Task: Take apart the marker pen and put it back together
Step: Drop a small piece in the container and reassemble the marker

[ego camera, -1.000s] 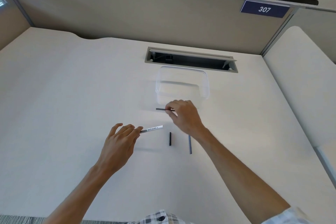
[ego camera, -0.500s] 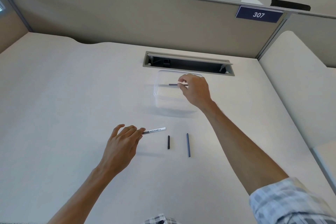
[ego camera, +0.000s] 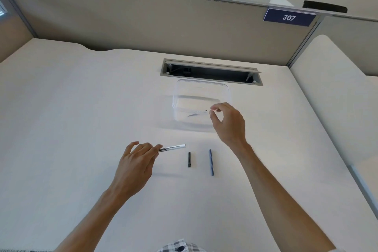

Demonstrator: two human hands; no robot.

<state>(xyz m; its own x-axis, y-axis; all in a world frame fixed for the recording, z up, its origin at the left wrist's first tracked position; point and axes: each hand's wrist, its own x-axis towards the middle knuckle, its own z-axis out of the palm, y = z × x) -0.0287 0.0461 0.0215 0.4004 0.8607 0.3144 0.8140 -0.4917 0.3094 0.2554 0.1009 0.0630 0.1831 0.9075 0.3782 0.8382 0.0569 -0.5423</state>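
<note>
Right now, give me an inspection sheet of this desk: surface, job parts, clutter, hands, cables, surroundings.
Surface: pale desk, bare apart from the job's things.
Job's things: white marker barrel printed WHITE BOARD, held at one end; short black piece and long blue rod lying apart on the desk; thin dark piece inside the clear container.
Clutter: nothing seen.
Hands: left hand pinching the barrel; right hand at the container's near right edge, fingers parted, holding nothing.
Cables: nothing clear; dark fittings inside the open desk cable slot.
Surroundings: cubicle partition with a 307 sign, neighbouring desk to the right.
</note>
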